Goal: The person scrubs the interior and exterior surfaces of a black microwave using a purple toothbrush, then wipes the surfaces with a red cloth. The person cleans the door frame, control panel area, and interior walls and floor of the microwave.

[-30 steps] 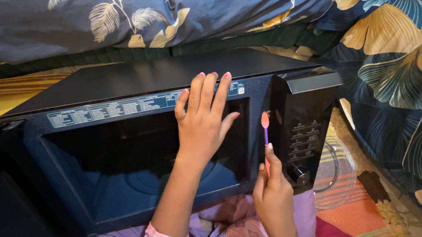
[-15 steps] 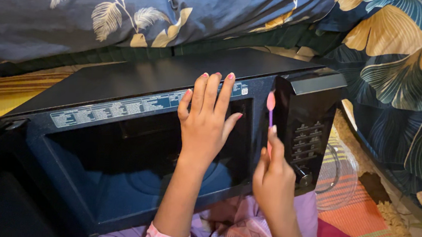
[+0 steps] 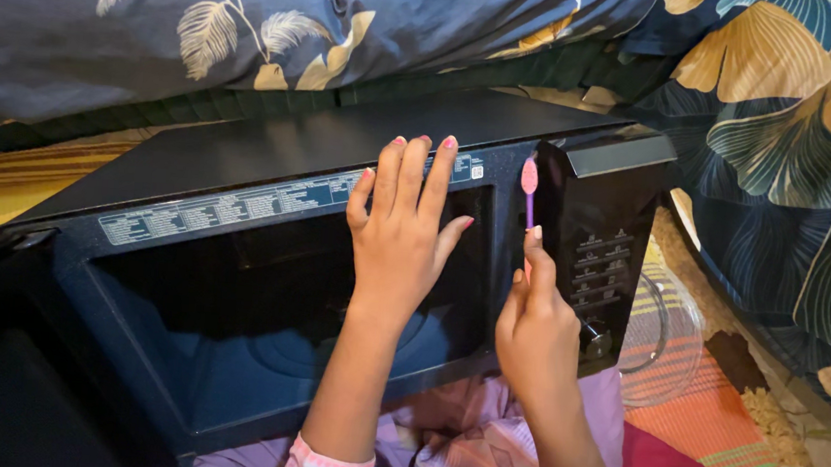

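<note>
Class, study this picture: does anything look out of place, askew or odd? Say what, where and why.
The black microwave sits low among bedding and a striped mat, its door open. Its glass turntable plate lies outside on the mat, beside the control panel. The left hand rests flat on the oven front; the right hand holds a small pink brush.

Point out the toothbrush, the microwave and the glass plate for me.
toothbrush [image 3: 530,177]: head view, on its pink head.
microwave [image 3: 274,148]: head view, on its black top panel.
glass plate [image 3: 676,335]: head view, on its clear rim at the right.
</note>
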